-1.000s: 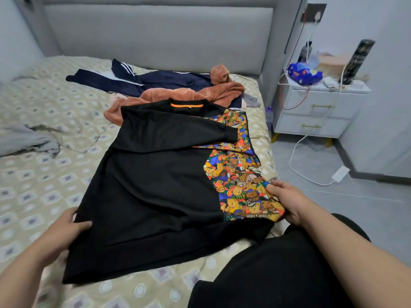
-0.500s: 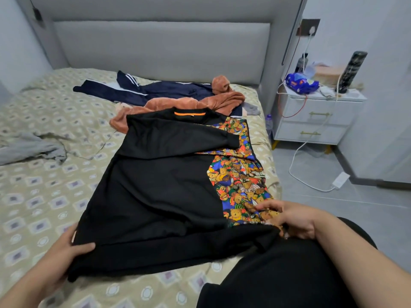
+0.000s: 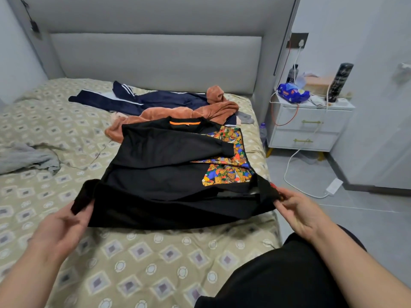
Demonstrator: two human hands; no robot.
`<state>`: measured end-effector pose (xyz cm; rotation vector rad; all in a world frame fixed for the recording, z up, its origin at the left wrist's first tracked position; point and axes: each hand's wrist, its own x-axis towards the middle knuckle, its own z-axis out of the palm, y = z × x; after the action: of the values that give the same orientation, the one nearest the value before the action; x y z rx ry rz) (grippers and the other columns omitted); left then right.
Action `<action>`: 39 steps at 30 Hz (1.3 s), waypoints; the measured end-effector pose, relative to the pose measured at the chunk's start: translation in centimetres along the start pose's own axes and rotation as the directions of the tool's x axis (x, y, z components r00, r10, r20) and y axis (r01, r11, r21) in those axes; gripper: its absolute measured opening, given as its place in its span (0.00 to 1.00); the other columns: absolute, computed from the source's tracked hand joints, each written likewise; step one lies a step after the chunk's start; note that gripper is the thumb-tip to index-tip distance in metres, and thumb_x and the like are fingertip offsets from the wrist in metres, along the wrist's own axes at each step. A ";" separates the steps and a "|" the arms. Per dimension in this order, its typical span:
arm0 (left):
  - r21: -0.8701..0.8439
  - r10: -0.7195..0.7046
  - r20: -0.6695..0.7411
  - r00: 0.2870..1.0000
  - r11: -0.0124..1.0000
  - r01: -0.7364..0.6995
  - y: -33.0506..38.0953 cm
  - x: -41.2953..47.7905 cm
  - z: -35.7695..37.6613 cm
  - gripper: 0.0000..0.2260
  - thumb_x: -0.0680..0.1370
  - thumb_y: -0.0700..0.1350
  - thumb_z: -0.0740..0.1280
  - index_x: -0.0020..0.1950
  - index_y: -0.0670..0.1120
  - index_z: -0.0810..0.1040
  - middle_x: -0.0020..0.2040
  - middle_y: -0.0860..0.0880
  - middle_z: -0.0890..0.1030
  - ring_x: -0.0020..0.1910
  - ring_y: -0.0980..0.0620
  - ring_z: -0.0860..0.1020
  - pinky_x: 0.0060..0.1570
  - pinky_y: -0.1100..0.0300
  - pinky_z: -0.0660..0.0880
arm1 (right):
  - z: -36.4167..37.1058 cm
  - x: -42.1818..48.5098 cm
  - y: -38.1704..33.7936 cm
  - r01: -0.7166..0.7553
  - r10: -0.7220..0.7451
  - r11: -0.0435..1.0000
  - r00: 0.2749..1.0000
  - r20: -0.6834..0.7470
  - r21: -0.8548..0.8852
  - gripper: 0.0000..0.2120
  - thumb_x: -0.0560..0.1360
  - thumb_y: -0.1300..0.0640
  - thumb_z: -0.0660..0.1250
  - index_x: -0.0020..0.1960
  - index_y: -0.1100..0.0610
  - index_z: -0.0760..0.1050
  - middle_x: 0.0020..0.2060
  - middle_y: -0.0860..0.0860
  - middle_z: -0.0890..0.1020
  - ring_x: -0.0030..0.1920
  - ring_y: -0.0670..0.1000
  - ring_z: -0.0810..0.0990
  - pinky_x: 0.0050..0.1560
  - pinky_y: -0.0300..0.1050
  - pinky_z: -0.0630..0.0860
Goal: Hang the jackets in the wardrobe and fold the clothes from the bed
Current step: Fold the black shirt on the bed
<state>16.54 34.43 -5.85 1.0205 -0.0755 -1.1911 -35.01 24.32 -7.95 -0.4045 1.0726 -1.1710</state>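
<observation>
A black sweatshirt with a colourful bear-print panel lies on the bed, one sleeve folded across its chest. Its hem is lifted off the bed and doubled up toward the collar. My left hand grips the hem's left corner and my right hand pinches the right corner. Behind it lie a brown fleece garment and navy track clothing with white stripes.
A crumpled grey cloth sits at the bed's left side. A white nightstand with clutter stands to the right, white cables and a charger trailing on the floor. A grey padded headboard is behind.
Both hands have taken hold of the sweatshirt's hem and raised it, folding the bottom part up over the body; less of the bear-print panel shows.
</observation>
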 end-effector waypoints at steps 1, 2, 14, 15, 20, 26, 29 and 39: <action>0.155 0.031 -0.014 0.999 0.987 -0.028 -0.5 0.2 0.2 0.25 0.64 0.21 0.54 0.49 0.36 0.84 0.54 0.40 0.82 0.56 0.47 0.80 0.54 0.58 0.79 | -0.1 0.0 0.3 0.003 -0.001 0.995 1.000 0.021 -0.104 0.29 0.63 0.81 0.56 0.62 0.68 0.76 0.57 0.62 0.80 0.58 0.56 0.80 0.47 0.38 0.82; 0.311 0.070 -0.044 0.997 0.949 -0.053 -0.9 0.5 0.2 0.22 0.65 0.22 0.60 0.53 0.38 0.82 0.51 0.42 0.81 0.52 0.49 0.80 0.47 0.64 0.81 | 0.1 -0.2 0.8 0.043 -0.040 0.960 0.999 0.017 -0.277 0.27 0.67 0.82 0.57 0.58 0.64 0.79 0.55 0.61 0.81 0.56 0.55 0.81 0.49 0.38 0.82; 0.843 0.272 -0.238 0.932 0.534 0.059 -1.8 5.1 -1.9 0.08 0.78 0.49 0.69 0.50 0.45 0.81 0.47 0.42 0.82 0.44 0.41 0.79 0.52 0.43 0.76 | 2.1 2.8 2.9 0.108 -0.020 0.370 0.994 0.109 -0.923 0.38 0.64 0.56 0.82 0.71 0.49 0.71 0.65 0.54 0.73 0.59 0.51 0.76 0.58 0.42 0.74; 0.873 0.283 -0.236 0.930 0.481 0.075 -1.7 5.5 -1.8 0.09 0.78 0.51 0.68 0.48 0.45 0.81 0.47 0.41 0.82 0.45 0.39 0.80 0.53 0.41 0.77 | 2.2 3.1 3.0 0.124 0.023 0.259 0.991 0.134 -0.958 0.42 0.62 0.53 0.82 0.72 0.47 0.68 0.66 0.54 0.70 0.62 0.52 0.73 0.62 0.43 0.72; 0.983 0.397 -0.056 0.916 -0.140 0.121 -1.7 7.3 -1.4 0.14 0.79 0.54 0.64 0.52 0.46 0.82 0.46 0.41 0.81 0.46 0.38 0.78 0.46 0.48 0.77 | 2.9 4.0 3.6 0.207 0.141 -0.027 0.969 0.201 -0.978 0.44 0.68 0.59 0.77 0.78 0.44 0.59 0.73 0.54 0.58 0.74 0.56 0.61 0.74 0.43 0.58; 0.999 0.309 0.053 0.950 -0.014 -0.051 -2.7 7.9 0.1 0.05 0.78 0.45 0.69 0.49 0.44 0.81 0.47 0.43 0.82 0.49 0.39 0.79 0.51 0.45 0.75 | 3.1 4.3 3.9 0.242 -0.045 0.103 0.970 0.238 -0.965 0.11 0.76 0.64 0.70 0.49 0.48 0.83 0.48 0.48 0.80 0.55 0.52 0.78 0.54 0.36 0.72; 0.985 0.383 -0.007 0.924 0.163 -0.060 -2.5 8.1 0.3 0.08 0.81 0.46 0.64 0.53 0.43 0.79 0.49 0.42 0.80 0.49 0.38 0.77 0.49 0.46 0.72 | 2.7 3.2 2.9 0.137 -0.105 0.554 0.990 0.095 -0.821 0.11 0.77 0.65 0.68 0.47 0.50 0.85 0.40 0.45 0.86 0.45 0.49 0.81 0.44 0.36 0.75; 0.996 0.403 -0.044 0.914 0.088 0.009 -4.0 10.5 1.6 0.12 0.82 0.47 0.60 0.54 0.40 0.77 0.52 0.39 0.79 0.49 0.38 0.75 0.49 0.46 0.70 | 3.4 6.1 1.4 0.046 -0.227 0.737 0.956 -0.184 -0.674 0.16 0.81 0.49 0.63 0.45 0.58 0.81 0.45 0.55 0.84 0.46 0.54 0.82 0.50 0.49 0.76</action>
<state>17.24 25.12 -12.34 2.3486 -0.8869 -0.5241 -31.42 18.58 -10.19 -0.9263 1.7201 -0.9466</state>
